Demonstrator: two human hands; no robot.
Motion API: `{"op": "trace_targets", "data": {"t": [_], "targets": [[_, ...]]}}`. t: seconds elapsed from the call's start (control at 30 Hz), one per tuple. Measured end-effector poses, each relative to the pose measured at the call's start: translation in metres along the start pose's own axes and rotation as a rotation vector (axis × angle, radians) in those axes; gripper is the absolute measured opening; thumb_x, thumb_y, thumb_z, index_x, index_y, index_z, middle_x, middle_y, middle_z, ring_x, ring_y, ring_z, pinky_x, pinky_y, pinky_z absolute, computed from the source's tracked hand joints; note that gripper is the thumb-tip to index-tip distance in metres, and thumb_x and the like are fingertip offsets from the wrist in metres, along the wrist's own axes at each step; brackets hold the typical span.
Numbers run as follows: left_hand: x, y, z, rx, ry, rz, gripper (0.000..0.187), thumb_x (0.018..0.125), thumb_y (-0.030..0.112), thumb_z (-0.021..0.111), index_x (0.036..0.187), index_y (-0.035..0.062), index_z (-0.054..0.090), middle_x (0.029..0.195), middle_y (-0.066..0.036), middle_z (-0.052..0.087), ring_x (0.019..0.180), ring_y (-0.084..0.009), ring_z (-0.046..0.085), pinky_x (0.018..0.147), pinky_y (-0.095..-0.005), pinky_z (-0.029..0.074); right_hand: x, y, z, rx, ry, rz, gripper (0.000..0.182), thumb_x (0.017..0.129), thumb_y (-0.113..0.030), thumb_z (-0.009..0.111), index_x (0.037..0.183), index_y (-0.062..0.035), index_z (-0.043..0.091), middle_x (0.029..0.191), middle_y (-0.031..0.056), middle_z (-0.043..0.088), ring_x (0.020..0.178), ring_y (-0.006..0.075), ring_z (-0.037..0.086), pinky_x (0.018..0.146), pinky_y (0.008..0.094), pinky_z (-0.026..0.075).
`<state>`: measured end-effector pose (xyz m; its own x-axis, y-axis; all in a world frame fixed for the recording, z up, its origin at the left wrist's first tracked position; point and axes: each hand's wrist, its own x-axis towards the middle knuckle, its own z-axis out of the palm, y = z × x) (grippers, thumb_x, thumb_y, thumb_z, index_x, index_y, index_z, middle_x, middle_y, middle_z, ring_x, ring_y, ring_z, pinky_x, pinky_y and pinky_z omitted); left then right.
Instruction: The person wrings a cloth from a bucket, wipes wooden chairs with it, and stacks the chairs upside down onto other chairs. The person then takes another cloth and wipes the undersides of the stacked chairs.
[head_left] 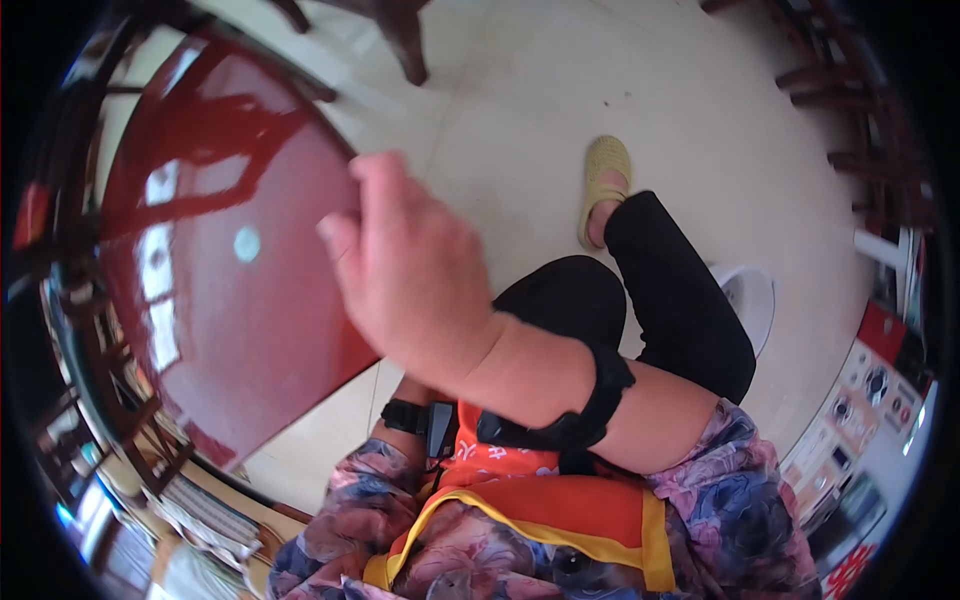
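My right hand (415,265) is raised in front of the camera, over the near right edge of a glossy dark red table (270,330). Thumb and fingers look apart, somewhat blurred, and nothing shows between them. A black strap (600,395) wraps the right forearm, which crosses my body from the right. Of my left arm, only a short stretch shows, with a black strap and device (435,430); the left hand is hidden behind the right hand and forearm. Below lies a red apron with yellow trim (560,510).
Dark wooden chairs (405,45) stand beyond the table and along both sides. A white bucket (755,305) is on the tiled floor beside my leg. My foot wears a yellow-green clog (608,165). A printed box (860,405) is at the right.
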<state>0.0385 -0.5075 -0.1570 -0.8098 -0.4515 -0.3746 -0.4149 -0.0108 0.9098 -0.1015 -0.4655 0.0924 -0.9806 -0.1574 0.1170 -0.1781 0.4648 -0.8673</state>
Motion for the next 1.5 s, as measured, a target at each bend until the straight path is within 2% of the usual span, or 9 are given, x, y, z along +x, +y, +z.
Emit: {"op": "trace_targets", "data": {"t": [0.2, 0.57, 0.7, 0.87, 1.0, 1.13, 1.2, 1.33, 1.5], "targets": [[0.015, 0.010, 0.023, -0.125, -0.228, -0.246, 0.043, 0.083, 0.020, 0.057, 0.120, 0.0022, 0.045, 0.120, -0.014, 0.051, 0.111, -0.0262, 0.048, 0.095, -0.0361, 0.037, -0.001, 0.000, -0.008, -0.023, -0.007, 0.021, 0.038, 0.076, -0.015, 0.061, 0.106, -0.0009, 0.041, 0.074, 0.0107, 0.048, 0.066, 0.0241, 0.056, 0.051, 0.0331, 0.046], [0.029, 0.133, 0.037, -0.833, -0.882, -0.430, 0.042, 0.088, 0.023, 0.048, 0.125, 0.0037, 0.040, 0.122, -0.012, 0.047, 0.113, -0.0255, 0.046, 0.099, -0.0338, 0.035, -0.003, 0.004, -0.004, 0.106, -0.006, 0.056, 0.032, 0.078, -0.018, 0.060, 0.098, -0.0028, 0.041, 0.071, 0.0131, 0.054, 0.065, 0.0308, 0.057, 0.053, 0.0396, 0.048], [0.000, 0.144, 0.003, -1.233, -0.567, -0.673, 0.047, 0.086, 0.013, 0.046, 0.129, -0.0015, 0.034, 0.130, -0.015, 0.043, 0.121, -0.0268, 0.041, 0.104, -0.0382, 0.032, 0.007, 0.032, -0.025, 0.384, -0.234, 0.208, 0.027, 0.085, -0.024, 0.055, 0.103, -0.0049, 0.048, 0.078, 0.0139, 0.059, 0.072, 0.0266, 0.059, 0.062, 0.0363, 0.048], [-0.044, 0.202, -0.009, -0.897, -0.357, -0.377, 0.048, 0.083, 0.000, 0.042, 0.130, -0.0038, 0.034, 0.132, -0.015, 0.041, 0.124, -0.0262, 0.037, 0.107, -0.0422, 0.025, 0.016, 0.063, -0.116, 0.634, -0.170, 0.383, 0.040, 0.088, -0.040, 0.052, 0.110, -0.0067, 0.053, 0.100, 0.0040, 0.057, 0.088, 0.0156, 0.055, 0.074, 0.0255, 0.044], [-0.069, 0.260, 0.014, -0.750, -0.767, -0.217, 0.036, 0.075, -0.003, 0.048, 0.111, -0.0047, 0.051, 0.113, -0.010, 0.054, 0.101, -0.0200, 0.052, 0.084, -0.0317, 0.040, -0.027, 0.054, -0.145, 0.603, -0.273, 0.431, 0.045, 0.088, -0.039, 0.052, 0.118, -0.0058, 0.049, 0.108, 0.0066, 0.054, 0.098, 0.0164, 0.052, 0.082, 0.0262, 0.043], [-0.077, 0.337, 0.024, 0.554, -0.729, 0.157, 0.032, 0.075, 0.015, 0.054, 0.100, -0.0055, 0.054, 0.077, -0.014, 0.059, 0.075, -0.0212, 0.058, 0.070, -0.0348, 0.046, -0.048, 0.064, -0.141, 1.004, -0.375, 0.375, 0.054, 0.086, -0.042, 0.055, 0.119, -0.0006, 0.046, 0.108, 0.0106, 0.056, 0.101, 0.0168, 0.053, 0.088, 0.0282, 0.043], [-0.070, 0.346, 0.012, 1.027, -0.396, 0.475, 0.032, 0.076, 0.014, 0.056, 0.104, -0.0013, 0.056, 0.078, -0.015, 0.062, 0.077, -0.0212, 0.062, 0.068, -0.0332, 0.047, -0.039, 0.084, -0.130, 1.236, -0.252, 0.498, 0.046, 0.089, -0.037, 0.052, 0.121, -0.0028, 0.046, 0.112, 0.0104, 0.055, 0.102, 0.0172, 0.053, 0.089, 0.0304, 0.043], [-0.022, 0.330, -0.095, 0.683, 0.030, 0.546, 0.037, 0.084, 0.008, 0.052, 0.120, 0.0022, 0.048, 0.112, -0.014, 0.057, 0.104, -0.0221, 0.054, 0.087, -0.0312, 0.042, -0.025, 0.098, -0.083, 1.726, -0.218, 0.688, 0.047, 0.092, -0.042, 0.041, 0.118, -0.0041, 0.048, 0.117, 0.0085, 0.054, 0.109, 0.0201, 0.052, 0.094, 0.0359, 0.041], [-0.010, 0.282, -0.104, 1.303, 0.086, 0.642, 0.050, 0.087, 0.023, 0.042, 0.132, 0.0028, 0.034, 0.135, -0.021, 0.031, 0.123, -0.0375, 0.030, 0.103, -0.0457, 0.018, -0.041, 0.127, 0.065, 0.453, -0.088, 0.375, 0.059, 0.085, -0.049, 0.047, 0.122, -0.0031, 0.045, 0.119, 0.0147, 0.053, 0.116, 0.0300, 0.046, 0.097, 0.0413, 0.033]]}}
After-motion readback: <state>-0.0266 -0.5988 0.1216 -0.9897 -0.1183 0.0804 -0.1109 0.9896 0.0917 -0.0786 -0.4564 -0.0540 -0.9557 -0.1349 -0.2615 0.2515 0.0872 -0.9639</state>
